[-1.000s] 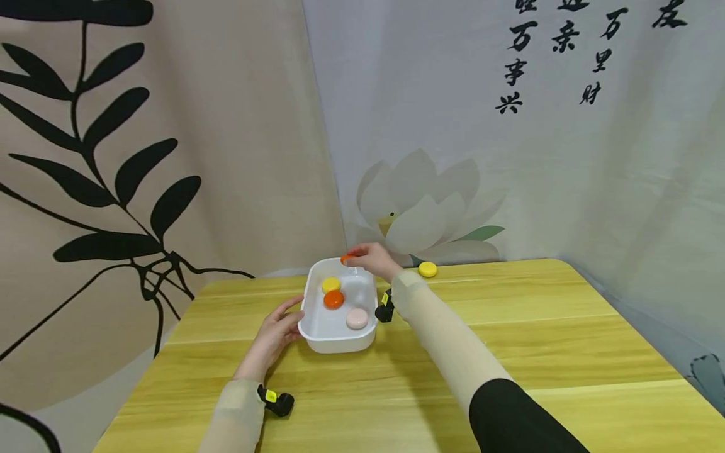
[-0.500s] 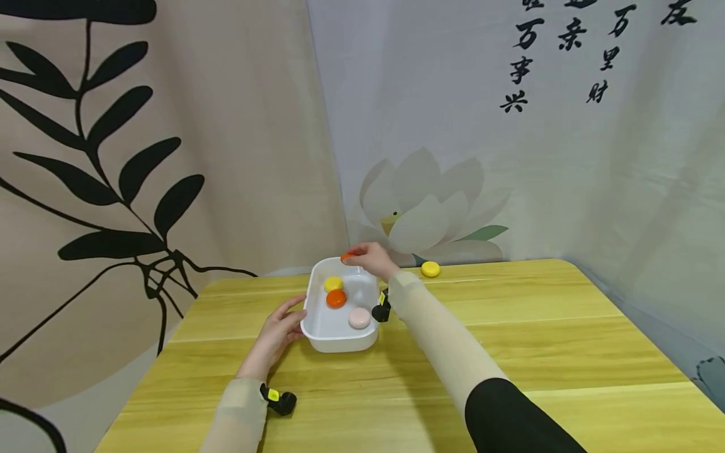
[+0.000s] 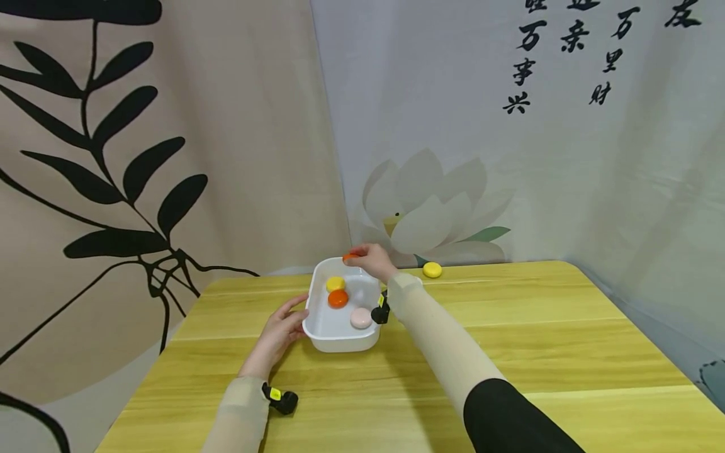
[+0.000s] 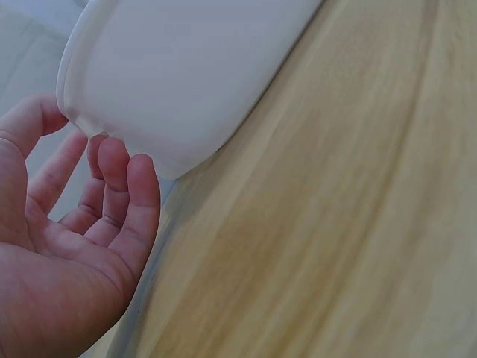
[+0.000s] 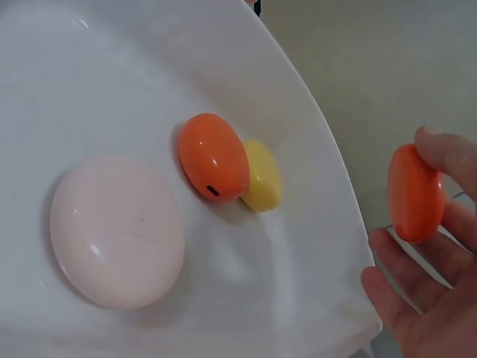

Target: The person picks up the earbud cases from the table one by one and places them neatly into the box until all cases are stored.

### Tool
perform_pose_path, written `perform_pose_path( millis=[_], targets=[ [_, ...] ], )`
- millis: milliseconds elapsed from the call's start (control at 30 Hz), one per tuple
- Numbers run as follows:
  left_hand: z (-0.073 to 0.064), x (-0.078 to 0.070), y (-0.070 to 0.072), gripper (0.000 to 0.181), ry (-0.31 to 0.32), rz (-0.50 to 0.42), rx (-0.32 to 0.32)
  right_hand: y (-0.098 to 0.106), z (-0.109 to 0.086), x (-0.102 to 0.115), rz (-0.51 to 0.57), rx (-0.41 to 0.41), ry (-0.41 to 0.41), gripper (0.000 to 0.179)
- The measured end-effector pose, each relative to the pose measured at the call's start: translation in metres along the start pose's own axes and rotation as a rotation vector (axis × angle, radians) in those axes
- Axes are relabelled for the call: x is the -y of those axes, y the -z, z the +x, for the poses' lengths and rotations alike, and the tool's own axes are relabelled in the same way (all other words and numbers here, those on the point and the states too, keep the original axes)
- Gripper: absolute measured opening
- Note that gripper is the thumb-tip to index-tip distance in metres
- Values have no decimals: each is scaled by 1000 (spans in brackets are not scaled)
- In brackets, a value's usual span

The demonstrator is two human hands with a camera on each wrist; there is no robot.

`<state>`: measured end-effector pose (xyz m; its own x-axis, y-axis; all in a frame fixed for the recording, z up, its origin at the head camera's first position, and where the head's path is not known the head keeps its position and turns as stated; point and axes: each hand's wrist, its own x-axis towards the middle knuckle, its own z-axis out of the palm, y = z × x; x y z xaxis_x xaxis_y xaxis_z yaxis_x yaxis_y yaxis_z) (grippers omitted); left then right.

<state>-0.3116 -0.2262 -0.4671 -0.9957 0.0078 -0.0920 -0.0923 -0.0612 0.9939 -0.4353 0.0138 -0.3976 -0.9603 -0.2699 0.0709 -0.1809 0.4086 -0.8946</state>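
My left hand (image 3: 281, 327) holds the near left side of a white plastic box (image 3: 342, 345); in the left wrist view its thumb and bent fingers (image 4: 141, 179) meet at the rim. Over the far end of the box, my right hand (image 3: 374, 259) pinches a glossy orange pebble-shaped piece (image 5: 414, 195) between thumb and fingers. Inside the box lie another orange piece (image 3: 338, 299) with a small dark mark, a yellow piece (image 3: 335, 284) touching it, and a larger pale pink one (image 3: 360, 318) nearer the front right.
Another yellow piece (image 3: 432, 270) sits at the back edge of the wooden table (image 3: 510, 340), right of the box. Behind the table hangs a printed curtain (image 3: 255, 157). The right forearm crosses above the table's right half.
The head view has shifted slightly, so the scene sits a little further right. Both hands, the box and the pieces keep their places relative to each other.
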Motion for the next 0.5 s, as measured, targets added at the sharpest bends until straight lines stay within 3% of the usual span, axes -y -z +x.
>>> perform_pose_path(
  millis=[233, 500],
  targets=[
    [1, 1, 0, 52, -4, 3, 2, -3, 1, -5, -37, -30, -12, 48],
    [1, 1, 0, 50, 0, 10, -2, -7, -3, -4, -74, -28, -16, 40]
  ],
)
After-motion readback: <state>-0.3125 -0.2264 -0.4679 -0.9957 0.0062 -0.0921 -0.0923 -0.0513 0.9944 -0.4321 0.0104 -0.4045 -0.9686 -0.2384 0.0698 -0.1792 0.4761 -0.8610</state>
